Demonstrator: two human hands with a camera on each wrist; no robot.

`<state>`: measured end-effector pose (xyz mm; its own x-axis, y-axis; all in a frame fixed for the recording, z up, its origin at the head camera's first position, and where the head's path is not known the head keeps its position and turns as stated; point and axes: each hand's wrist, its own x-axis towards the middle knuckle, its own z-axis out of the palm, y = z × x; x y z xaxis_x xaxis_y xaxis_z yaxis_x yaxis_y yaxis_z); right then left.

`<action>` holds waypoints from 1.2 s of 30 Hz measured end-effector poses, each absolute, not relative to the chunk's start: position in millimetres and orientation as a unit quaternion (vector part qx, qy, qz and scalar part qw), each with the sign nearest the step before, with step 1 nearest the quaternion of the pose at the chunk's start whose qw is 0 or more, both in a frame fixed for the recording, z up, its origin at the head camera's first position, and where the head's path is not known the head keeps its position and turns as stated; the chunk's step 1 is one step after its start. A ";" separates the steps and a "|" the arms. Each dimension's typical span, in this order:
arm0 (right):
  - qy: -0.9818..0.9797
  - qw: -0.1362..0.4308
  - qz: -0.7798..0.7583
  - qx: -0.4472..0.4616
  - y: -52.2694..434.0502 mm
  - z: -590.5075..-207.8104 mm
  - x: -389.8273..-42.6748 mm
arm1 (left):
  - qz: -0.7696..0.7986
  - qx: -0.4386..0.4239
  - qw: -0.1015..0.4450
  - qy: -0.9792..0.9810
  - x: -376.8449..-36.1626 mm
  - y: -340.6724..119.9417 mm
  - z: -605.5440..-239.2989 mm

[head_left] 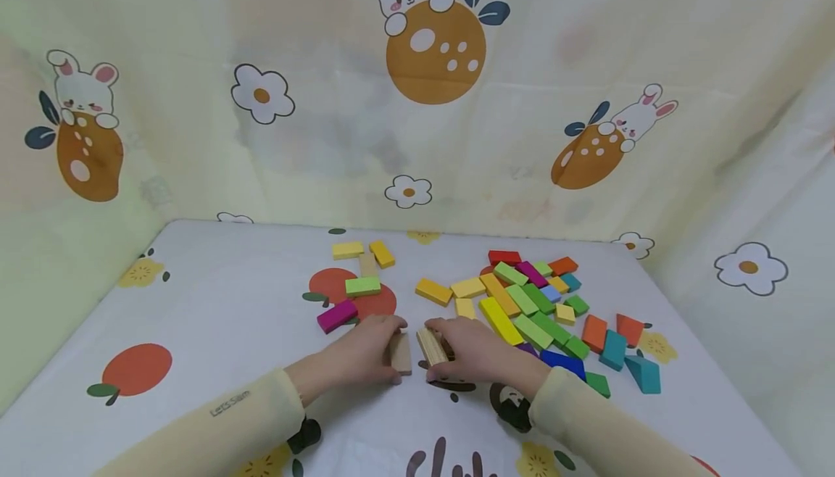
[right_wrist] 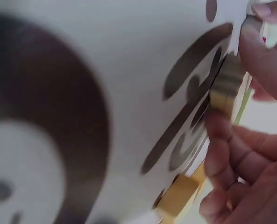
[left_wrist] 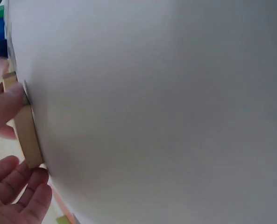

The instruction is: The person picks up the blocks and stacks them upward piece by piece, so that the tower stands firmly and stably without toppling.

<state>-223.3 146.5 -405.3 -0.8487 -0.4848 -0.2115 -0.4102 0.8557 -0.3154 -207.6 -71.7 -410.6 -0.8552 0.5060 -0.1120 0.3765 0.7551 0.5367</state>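
Tablecloth: head view alone shows coloured blocks.

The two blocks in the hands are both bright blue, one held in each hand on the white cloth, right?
Not blue. The head view shows the left hand and right hand each holding a plain wooden block, one apiece, on the white cloth.

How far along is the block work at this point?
Early. Done: nothing built that shows. In hand: the left hand grips a plain wooden block and the right hand grips another wooden block, both low on the table. Left: the colored pile lies loose.
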 end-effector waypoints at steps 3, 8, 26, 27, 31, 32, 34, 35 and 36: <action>0.940 0.170 -0.165 -0.245 155.6 -405.7 -226.4 | 0.252 0.231 0.121 0.932 -207.3 -74.6 -411.9; 0.925 0.189 -0.192 -0.267 166.5 -405.3 -233.3 | 0.239 0.228 0.103 0.938 -208.4 -79.2 -413.1; 0.942 0.141 -0.145 -0.268 156.6 -405.0 -181.2 | 0.237 0.294 0.149 0.914 -186.6 -84.5 -410.5; 0.943 0.136 -0.143 -0.268 155.9 -405.6 -180.1 | 0.237 0.293 0.151 0.914 -185.7 -84.1 -410.3; 0.944 0.134 -0.145 -0.265 154.8 -408.1 -178.8 | 0.235 0.289 0.152 0.915 -184.1 -83.1 -410.0; 0.943 0.136 -0.146 -0.265 154.8 -409.0 -179.0 | 0.236 0.288 0.153 0.915 -184.0 -83.1 -409.8; 0.942 0.142 -0.149 -0.264 154.9 -410.4 -179.4 | 0.235 0.289 0.154 0.915 -184.3 -83.0 -409.7; 0.942 0.144 -0.151 -0.264 154.8 -410.9 -179.6 | 0.235 0.290 0.154 0.915 -184.6 -82.8 -409.6; 0.942 0.146 -0.152 -0.262 154.7 -411.1 -179.6 | 0.234 0.290 0.155 0.915 -184.9 -82.7 -409.6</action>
